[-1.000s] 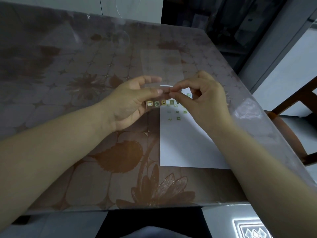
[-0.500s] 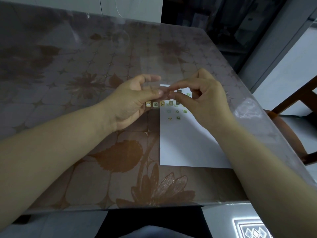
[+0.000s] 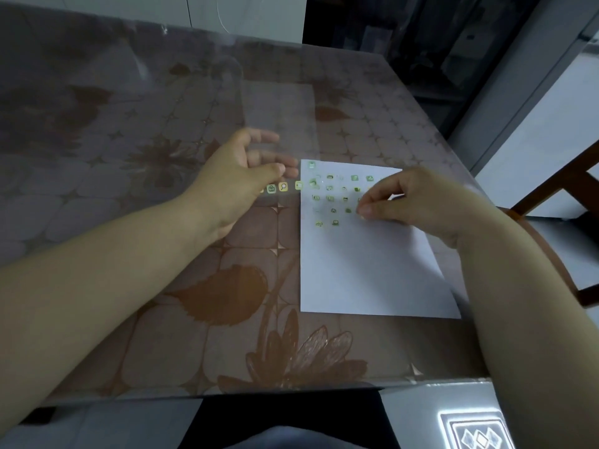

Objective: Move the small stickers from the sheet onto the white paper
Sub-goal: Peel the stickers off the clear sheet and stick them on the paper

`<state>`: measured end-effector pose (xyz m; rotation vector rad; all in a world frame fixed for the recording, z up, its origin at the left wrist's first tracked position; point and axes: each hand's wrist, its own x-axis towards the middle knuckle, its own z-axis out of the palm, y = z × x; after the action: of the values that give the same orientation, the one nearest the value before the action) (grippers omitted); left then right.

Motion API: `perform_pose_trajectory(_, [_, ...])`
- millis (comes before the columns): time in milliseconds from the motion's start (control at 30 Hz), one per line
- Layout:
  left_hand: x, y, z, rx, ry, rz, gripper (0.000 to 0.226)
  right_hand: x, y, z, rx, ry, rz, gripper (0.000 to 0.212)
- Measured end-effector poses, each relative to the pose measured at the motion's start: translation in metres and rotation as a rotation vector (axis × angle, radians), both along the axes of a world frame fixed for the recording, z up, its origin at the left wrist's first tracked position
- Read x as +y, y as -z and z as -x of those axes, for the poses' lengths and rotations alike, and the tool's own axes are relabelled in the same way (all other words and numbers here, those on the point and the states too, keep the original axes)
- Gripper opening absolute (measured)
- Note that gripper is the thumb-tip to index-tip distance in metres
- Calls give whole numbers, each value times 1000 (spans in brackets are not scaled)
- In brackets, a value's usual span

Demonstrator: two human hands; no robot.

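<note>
A clear sticker sheet (image 3: 281, 118) stands tilted above the table, pinched at its lower part by my left hand (image 3: 233, 176); my fingers show through it. A row of small stickers (image 3: 283, 187) remains along its bottom edge. The white paper (image 3: 372, 270) lies flat on the table to the right, with several green stickers (image 3: 330, 199) stuck on its upper part. My right hand (image 3: 421, 202) hovers over the paper's upper right, thumb and forefinger pinched on a small sticker that the fingertips mostly hide, right at the paper's surface.
The table (image 3: 162, 286) has a brown floral cloth under a glossy clear cover; its near edge runs along the bottom. A wooden chair (image 3: 580, 186) stands close at the right side. My lap is below the table edge.
My right hand has pulled away from the sheet, moving right and down onto the paper. My left hand has shifted left with the sheet, uncovering the stickers on the paper.
</note>
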<state>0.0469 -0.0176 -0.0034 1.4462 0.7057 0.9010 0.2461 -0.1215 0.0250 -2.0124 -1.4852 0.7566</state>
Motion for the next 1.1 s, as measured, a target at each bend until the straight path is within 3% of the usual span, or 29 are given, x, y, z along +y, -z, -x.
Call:
perform_pose_trajectory(667, [-1,0,-1,4,17,3,32,5,7,13,-9,-3,-20,8])
perform_pose_trajectory(933, [-3,0,-2,15,45,13,32,9,7,12,-37,88,54,34])
perform_pose_trajectory(1000, [-4,0,-2,20,54,6,31,7,5,10,16,115,13,30])
perform_pose_trajectory(1100, [-4,0,0,24,63,9,29,6,1,10,210,237,-259,27])
